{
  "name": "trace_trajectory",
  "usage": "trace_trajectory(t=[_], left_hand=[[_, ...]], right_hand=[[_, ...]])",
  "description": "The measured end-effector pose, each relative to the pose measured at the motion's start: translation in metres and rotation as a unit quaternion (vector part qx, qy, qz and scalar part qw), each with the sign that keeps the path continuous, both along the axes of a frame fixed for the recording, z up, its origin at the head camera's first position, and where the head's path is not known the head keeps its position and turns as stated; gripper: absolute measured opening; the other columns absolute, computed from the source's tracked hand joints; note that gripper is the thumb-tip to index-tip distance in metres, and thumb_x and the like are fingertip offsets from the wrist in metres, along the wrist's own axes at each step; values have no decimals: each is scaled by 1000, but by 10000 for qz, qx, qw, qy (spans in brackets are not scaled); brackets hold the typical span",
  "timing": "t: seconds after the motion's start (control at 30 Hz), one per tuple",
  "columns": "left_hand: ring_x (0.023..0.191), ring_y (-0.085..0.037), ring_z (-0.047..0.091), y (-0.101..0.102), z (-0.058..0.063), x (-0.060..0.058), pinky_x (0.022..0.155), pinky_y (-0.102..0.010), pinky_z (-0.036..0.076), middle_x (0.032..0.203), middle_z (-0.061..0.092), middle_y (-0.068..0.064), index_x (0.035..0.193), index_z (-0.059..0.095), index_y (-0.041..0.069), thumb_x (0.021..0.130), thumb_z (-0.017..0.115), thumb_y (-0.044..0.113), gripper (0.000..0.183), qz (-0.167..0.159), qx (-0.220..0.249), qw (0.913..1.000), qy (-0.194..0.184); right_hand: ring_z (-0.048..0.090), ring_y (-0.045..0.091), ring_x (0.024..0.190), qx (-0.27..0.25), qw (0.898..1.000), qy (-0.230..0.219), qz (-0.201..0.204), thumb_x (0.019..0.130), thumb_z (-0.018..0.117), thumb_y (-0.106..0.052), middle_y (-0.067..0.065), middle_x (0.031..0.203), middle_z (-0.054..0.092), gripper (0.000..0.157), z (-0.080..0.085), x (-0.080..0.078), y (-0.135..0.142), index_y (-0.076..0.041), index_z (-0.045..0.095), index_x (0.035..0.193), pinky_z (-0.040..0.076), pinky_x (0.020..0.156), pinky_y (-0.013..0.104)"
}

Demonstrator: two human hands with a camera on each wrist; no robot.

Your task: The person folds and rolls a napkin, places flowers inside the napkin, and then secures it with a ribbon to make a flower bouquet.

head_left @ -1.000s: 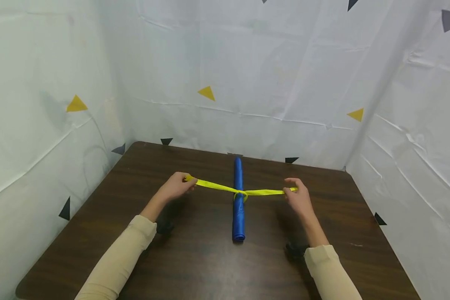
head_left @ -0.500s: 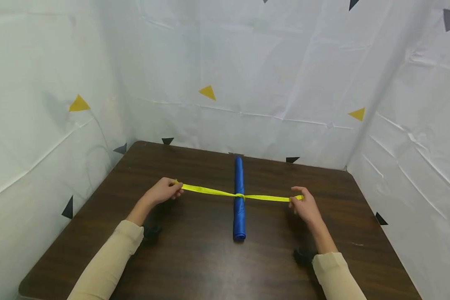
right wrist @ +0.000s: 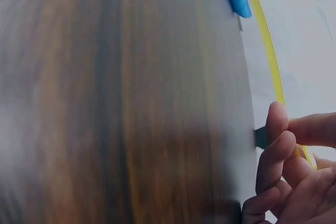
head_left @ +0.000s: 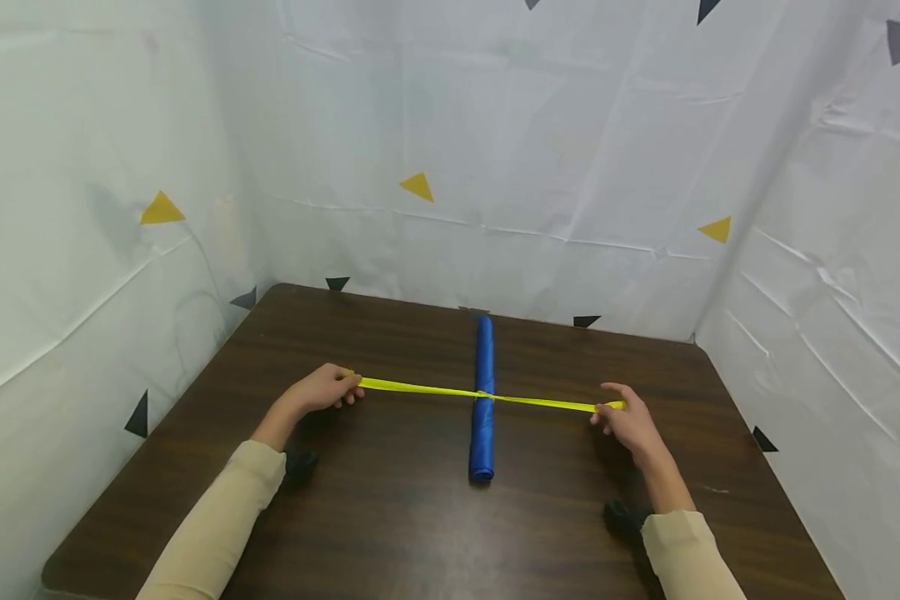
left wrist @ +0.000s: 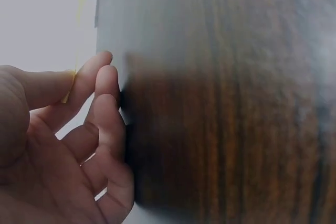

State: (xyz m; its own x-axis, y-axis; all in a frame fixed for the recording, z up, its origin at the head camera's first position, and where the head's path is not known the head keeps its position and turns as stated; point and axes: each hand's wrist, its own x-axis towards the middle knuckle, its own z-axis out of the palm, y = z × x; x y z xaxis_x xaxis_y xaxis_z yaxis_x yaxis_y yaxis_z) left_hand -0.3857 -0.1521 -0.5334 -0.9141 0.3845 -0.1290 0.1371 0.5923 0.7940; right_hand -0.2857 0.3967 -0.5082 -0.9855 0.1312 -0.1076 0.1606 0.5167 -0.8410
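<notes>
A rolled blue cloth (head_left: 482,446) with a satin sheen lies lengthwise on the table. Round its middle runs a yellow ribbon (head_left: 420,388), crossed in a small tight knot on top, its two ends drawn out sideways. My left hand (head_left: 318,389) pinches the left end between thumb and index finger, the other fingers loosely bent, as the left wrist view shows. On the other side my right hand (head_left: 632,421) pinches the right end between thumb and fingers, with its index finger raised. Both ribbon halves look taut and nearly straight.
The dark wood-grain table (head_left: 390,517) has rounded corners. White sheeting (head_left: 495,125) with yellow and black triangles hangs behind it and on both sides. A dark wrist device sits under each forearm.
Both hands have moved apart, pulling the ribbon ends outward and a little nearer. The loose yellow loop round the roll has tightened into a small knot.
</notes>
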Motion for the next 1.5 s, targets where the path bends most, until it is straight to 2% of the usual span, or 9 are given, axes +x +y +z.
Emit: trace_trajectory(t=[0.3,0.47,0.57,0.7,0.8,1.0,1.1,1.2,1.5], left_hand=[[77,-17,57,-10,-5,4,74,-29,51,86,69,-2,107,78,4,117,47,28,40,-29,-200,9998,-55],[78,-19,56,-15,0,6,75,-31,50,88,69,-2,110,78,4,117,46,29,41,-74,-173,9998,31],[81,-19,58,-14,7,6,77,-31,51,94,73,-5,111,78,3,116,48,28,39,-26,-79,9999,118],[85,-19,63,-7,13,10,81,-31,54,100,75,-9,107,77,1,114,56,26,33,22,-7,9996,276],[85,-19,65,-2,11,21,81,-32,57,98,73,-10,103,76,1,112,60,25,29,-13,-36,9993,375],[83,-19,64,2,3,46,80,-32,57,96,72,-9,105,75,3,110,63,25,26,-259,-106,9995,171],[77,-18,59,3,2,58,73,-30,53,91,69,-7,106,75,3,110,64,25,25,-367,-162,9991,136],[71,-17,53,2,2,68,66,-29,47,85,65,-4,103,75,3,109,64,23,24,-370,-221,9989,190],[70,-17,53,4,8,85,63,-30,46,83,65,-2,99,75,6,109,63,23,22,-709,-333,9967,206]], right_hand=[[57,20,80,-14,9997,-168,174,114,49,-15,6,95,78,70,-3,4,5,-5,11,172,43,93,43],[56,20,79,-56,9998,-78,189,115,47,-16,4,94,77,69,0,3,1,-7,10,173,41,98,50],[61,19,80,-111,9999,-54,89,115,49,-21,3,96,78,66,5,1,1,-7,17,172,42,102,53],[68,12,79,-245,9995,-164,-110,112,55,-28,-3,98,81,56,8,5,7,-1,41,160,47,86,37],[70,11,78,-226,9993,-251,-158,110,60,-30,-3,100,80,47,4,14,10,4,56,144,46,75,28],[63,15,73,85,9998,-203,-25,107,67,-25,4,90,75,33,-11,40,-2,6,68,118,54,69,28],[59,16,69,260,9985,-291,393,108,66,-25,5,86,70,29,-13,54,-10,3,70,111,52,65,29],[58,17,66,303,9923,-403,1133,110,64,-25,8,85,69,29,-13,67,-17,3,69,109,52,61,30],[68,20,72,-565,9522,-844,2880,111,61,-23,15,91,76,31,-8,77,-31,7,67,113,59,59,31]])
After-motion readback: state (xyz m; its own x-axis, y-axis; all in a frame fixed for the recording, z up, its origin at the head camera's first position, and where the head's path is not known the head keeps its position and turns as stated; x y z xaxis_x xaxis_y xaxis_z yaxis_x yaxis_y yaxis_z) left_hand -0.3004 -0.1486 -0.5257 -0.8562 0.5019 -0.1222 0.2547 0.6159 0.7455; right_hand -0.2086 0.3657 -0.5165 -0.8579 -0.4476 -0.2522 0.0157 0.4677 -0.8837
